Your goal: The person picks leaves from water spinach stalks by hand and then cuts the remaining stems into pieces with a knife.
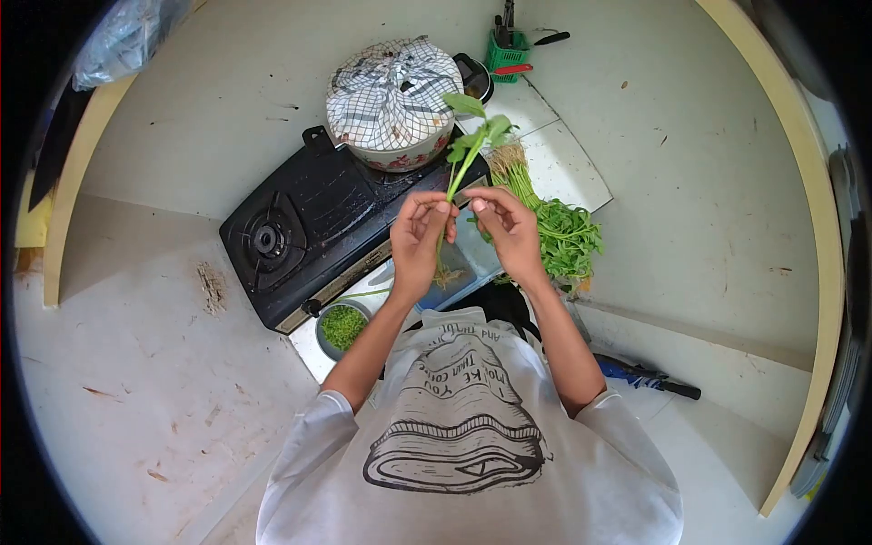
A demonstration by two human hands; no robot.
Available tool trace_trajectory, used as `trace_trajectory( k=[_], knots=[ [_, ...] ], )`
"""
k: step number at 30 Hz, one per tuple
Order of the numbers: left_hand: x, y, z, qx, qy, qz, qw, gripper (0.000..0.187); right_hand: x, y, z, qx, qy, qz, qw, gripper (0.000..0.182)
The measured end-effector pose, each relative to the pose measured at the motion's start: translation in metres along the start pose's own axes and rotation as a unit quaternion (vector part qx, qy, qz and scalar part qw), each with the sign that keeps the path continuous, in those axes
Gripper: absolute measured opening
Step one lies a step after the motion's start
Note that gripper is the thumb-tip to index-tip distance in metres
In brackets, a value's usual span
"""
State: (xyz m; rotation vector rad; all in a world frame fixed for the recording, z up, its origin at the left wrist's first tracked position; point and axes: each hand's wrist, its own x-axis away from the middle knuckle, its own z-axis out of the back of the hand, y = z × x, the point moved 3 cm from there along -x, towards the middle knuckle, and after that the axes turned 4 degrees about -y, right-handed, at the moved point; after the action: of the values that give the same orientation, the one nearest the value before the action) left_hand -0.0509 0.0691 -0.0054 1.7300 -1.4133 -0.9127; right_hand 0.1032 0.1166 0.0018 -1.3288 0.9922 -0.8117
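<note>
A long green vegetable stem (465, 173) with leaves at its top stands upright in my left hand (421, 238), pinched between thumb and fingers. Thin roots hang at its lower end, over a blue plastic container (481, 271). My right hand (510, 232) is closed in a pinch just right of the stem; a bit of green shows by its fingers, but I cannot make out what they hold. Beside that hand lies a bunch of leafy greens (568, 241) with roots at its far end. Nearer my left forearm is a grey bowl (321, 338) of small green pieces (343, 325).
A black gas stove (318, 213) stands ahead on the left. On it sits a floral pot (400, 161) covered with a checked cloth (391, 91). A green basket (507, 59) of utensils is at the back. A folded umbrella (645, 374) lies at the right.
</note>
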Motion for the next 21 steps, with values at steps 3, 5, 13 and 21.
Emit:
trace_trajectory(
  k=[3,5,13,21],
  knots=[
    [0.013,0.005,-0.01,-0.007,-0.012,0.002,1.0,0.014,-0.001,-0.031,-0.011,-0.081,-0.009,0.013,0.997,0.021],
    [0.017,0.005,-0.014,-0.003,-0.018,-0.005,1.0,0.014,-0.001,-0.039,-0.015,-0.136,-0.046,0.02,0.989,0.019],
    [0.018,-0.001,-0.018,-0.01,0.016,-0.025,1.0,0.015,0.009,-0.025,-0.021,-0.123,0.004,-0.037,0.992,0.012],
    [0.014,-0.02,-0.02,0.038,0.05,-0.014,0.998,0.012,0.012,-0.014,-0.021,-0.113,0.041,0.005,0.993,0.013]
  ],
)
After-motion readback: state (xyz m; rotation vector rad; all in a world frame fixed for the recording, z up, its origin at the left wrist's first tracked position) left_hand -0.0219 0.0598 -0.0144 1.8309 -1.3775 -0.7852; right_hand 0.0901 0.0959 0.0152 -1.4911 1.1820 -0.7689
